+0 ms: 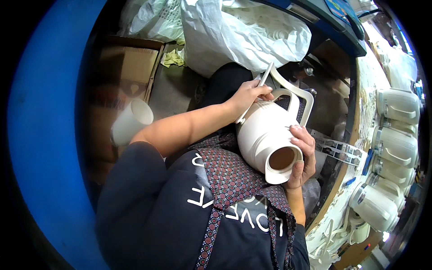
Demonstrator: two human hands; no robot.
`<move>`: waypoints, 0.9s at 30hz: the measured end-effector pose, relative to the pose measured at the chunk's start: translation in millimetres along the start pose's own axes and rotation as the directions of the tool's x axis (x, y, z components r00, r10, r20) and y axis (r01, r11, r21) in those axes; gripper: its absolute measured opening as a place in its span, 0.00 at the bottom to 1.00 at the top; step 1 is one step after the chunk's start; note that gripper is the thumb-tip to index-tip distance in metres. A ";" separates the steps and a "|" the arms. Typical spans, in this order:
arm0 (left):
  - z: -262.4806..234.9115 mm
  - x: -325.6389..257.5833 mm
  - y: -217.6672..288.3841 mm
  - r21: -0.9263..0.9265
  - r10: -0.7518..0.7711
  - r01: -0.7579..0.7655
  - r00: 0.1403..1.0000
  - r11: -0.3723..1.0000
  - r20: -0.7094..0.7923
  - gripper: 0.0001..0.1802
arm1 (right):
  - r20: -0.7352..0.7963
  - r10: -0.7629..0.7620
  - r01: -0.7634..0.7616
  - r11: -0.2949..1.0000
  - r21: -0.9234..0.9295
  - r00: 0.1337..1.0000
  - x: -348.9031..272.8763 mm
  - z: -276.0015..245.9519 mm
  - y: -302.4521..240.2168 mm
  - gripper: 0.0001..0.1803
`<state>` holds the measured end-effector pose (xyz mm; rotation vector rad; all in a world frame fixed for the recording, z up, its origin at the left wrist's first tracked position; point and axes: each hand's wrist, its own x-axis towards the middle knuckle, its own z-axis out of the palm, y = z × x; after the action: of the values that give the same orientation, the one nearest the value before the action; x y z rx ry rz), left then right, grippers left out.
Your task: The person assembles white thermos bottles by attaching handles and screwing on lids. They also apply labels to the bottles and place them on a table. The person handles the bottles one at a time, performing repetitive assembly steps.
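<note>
A white plastic jug body [263, 126] lies tilted across my lap, its round open mouth and spout turned toward me. A fixed side handle [293, 107] loops off its far right. My left hand [249, 95] is closed around one arm of a white carrying handle [309, 100], whose lower end meets the jug's left side. The other arm of that handle curves round beyond the side handle; where its end sits is hidden. My right hand [305, 150] grips the jug near its mouth, thumb by the rim and fingers along the side.
A large white sack [211, 40] of white parts stands ahead. At left are cardboard boxes [137, 67] and a white cylindrical container [130, 121]. Several white jugs [375, 204] line the worn bench [366, 85] at right, with loose white handles [330, 238] and a label strip [342, 150].
</note>
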<state>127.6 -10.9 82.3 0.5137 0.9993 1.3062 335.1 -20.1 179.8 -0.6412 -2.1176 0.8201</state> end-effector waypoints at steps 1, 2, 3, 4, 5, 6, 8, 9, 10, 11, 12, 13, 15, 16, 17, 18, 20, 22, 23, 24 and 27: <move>3.1 -3.7 0.6 -0.001 0.002 -0.002 1.000 1.000 0.021 0.14 | -0.009 -0.011 0.011 1.000 0.011 1.000 -7.8 -2.8 2.8 0.25; 7.0 -7.4 1.6 0.011 0.071 -0.072 0.993 0.997 0.098 0.14 | -0.025 -0.013 0.014 1.000 0.025 1.000 -13.1 -4.4 2.8 0.23; 11.3 -8.8 5.0 0.093 0.164 -0.181 0.973 0.979 0.161 0.14 | -0.040 -0.015 0.017 0.999 0.039 0.999 -17.6 -6.1 2.8 0.22; 15.2 -11.0 8.0 0.163 0.253 -0.293 0.940 0.942 0.226 0.14 | -0.055 -0.004 0.007 0.999 0.043 0.998 -20.9 -7.7 3.2 0.22; 18.8 -13.1 10.6 0.223 0.333 -0.404 0.895 0.887 0.296 0.15 | -0.069 0.006 -0.003 0.999 0.048 0.998 -23.4 -9.3 4.3 0.21; 22.1 -14.9 12.6 0.228 0.406 -0.518 0.823 0.825 0.398 0.15 | -0.082 0.015 -0.011 0.999 0.053 0.997 -25.8 -11.0 5.6 0.20; 26.7 -13.0 6.3 0.077 0.402 -0.456 0.843 0.887 0.358 0.16 | -0.097 0.012 -0.005 0.997 0.073 0.995 -30.1 -12.5 8.1 0.20; 27.0 -12.4 1.2 -0.001 0.399 -0.424 0.853 0.906 0.336 0.17 | -0.095 0.000 0.008 0.997 0.082 0.996 -31.1 -13.8 8.3 0.20; 23.1 -13.1 -6.0 0.106 0.318 -0.344 0.925 0.933 0.205 0.21 | -0.091 -0.001 0.007 0.998 0.063 0.996 -33.0 -12.0 5.8 0.20; 20.5 -12.3 -12.5 0.069 0.344 -0.362 0.919 0.929 0.192 0.21 | -0.086 -0.003 0.006 0.999 0.044 0.996 -35.3 -10.4 2.8 0.20; 19.1 -9.9 -18.8 0.033 0.370 -0.381 0.912 0.924 0.176 0.22 | -0.078 -0.022 0.023 1.000 0.020 0.997 -37.8 -10.4 2.0 0.22; 18.4 -11.0 -24.1 -0.003 0.392 -0.396 0.908 0.918 0.151 0.22 | -0.088 -0.010 0.013 0.999 0.035 0.996 -40.9 -11.9 1.7 0.22; 34.5 -24.2 -10.3 0.175 0.382 -0.397 0.917 0.901 0.111 0.18 | -0.114 0.012 -0.006 0.998 0.055 0.993 -42.0 -18.7 1.8 0.23; 40.6 -30.0 0.4 0.294 0.594 -0.641 0.767 0.709 0.242 0.16 | -0.131 0.021 -0.013 0.998 0.066 0.991 -44.1 -18.0 3.3 0.24; 44.9 -33.1 10.6 0.363 0.730 -0.826 0.556 0.431 0.398 0.15 | -0.138 0.035 -0.026 0.998 0.065 0.990 -45.8 -18.3 5.9 0.24; 49.5 -29.8 14.7 0.334 0.809 -0.918 0.359 0.216 0.465 0.15 | -0.197 0.027 -0.011 0.997 0.082 0.980 -45.2 -14.6 4.3 0.22; 55.4 -24.5 25.1 0.421 0.698 -0.858 0.494 0.294 0.519 0.09 | -0.305 -0.136 0.088 0.982 -0.166 0.942 -48.0 -24.0 1.7 0.17; 51.9 -12.9 46.7 0.468 0.495 -0.686 0.727 0.557 0.476 0.07 | -0.305 -0.515 0.309 0.793 -0.525 0.801 -44.5 -47.2 0.3 0.19; 49.1 -5.3 78.1 0.566 0.371 -0.642 0.764 0.517 0.528 0.07 | -0.380 -0.607 0.322 0.740 -0.591 0.698 -43.9 -56.6 -4.9 0.23; 36.3 12.1 96.5 0.485 0.354 -0.800 0.594 0.353 0.722 0.09 | -0.613 -0.406 0.143 0.891 -0.432 0.678 -51.7 -52.8 -7.7 0.23; 72.3 -31.7 150.1 0.019 0.181 -0.245 0.767 0.969 0.616 0.11 | -0.140 0.094 -0.117 0.979 -0.167 0.986 -19.8 -42.7 -3.5 0.36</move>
<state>106.9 9.6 249.4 1.0785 0.4628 1.1675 379.9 -21.0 194.4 -0.8829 -2.0634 0.6337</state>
